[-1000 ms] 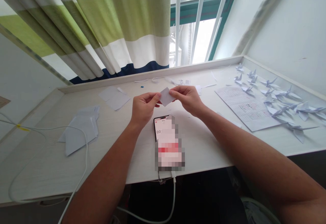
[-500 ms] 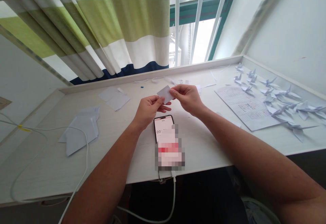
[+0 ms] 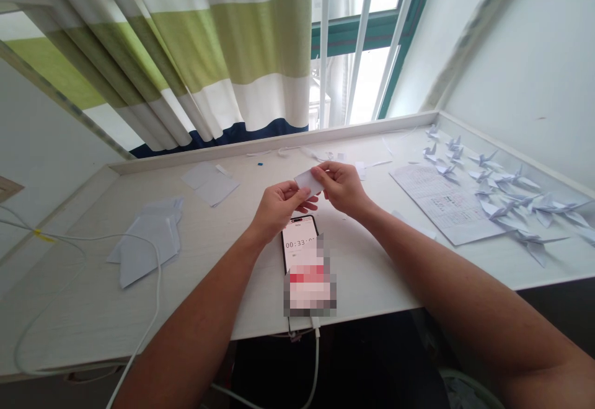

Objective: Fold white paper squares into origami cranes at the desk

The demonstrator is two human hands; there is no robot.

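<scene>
Between my two hands is a small folded piece of white paper (image 3: 307, 180), raised above the desk. My left hand (image 3: 279, 206) pinches its lower left side, thumb on top and the other fingers beneath. On the upper right side, my right hand (image 3: 343, 186) grips it between thumb and fingers. Just below the hands a phone (image 3: 300, 235) lies face up, showing a running timer; a blurred patch hides its lower part. A white cable runs from the phone's bottom end over the desk edge.
Several folded paper cranes (image 3: 504, 201) stand at the right beside a printed sheet (image 3: 446, 211). White paper pieces (image 3: 151, 235) are stacked at the left, with more sheets (image 3: 211, 183) behind. A white cable (image 3: 155, 297) loops over the desk's left side. Paper scraps lie along the back.
The paper and both hands have shifted slightly right in view, and the paper has turned a little. My right fingers now cover more of its upper corner. The camera view has tilted slightly.
</scene>
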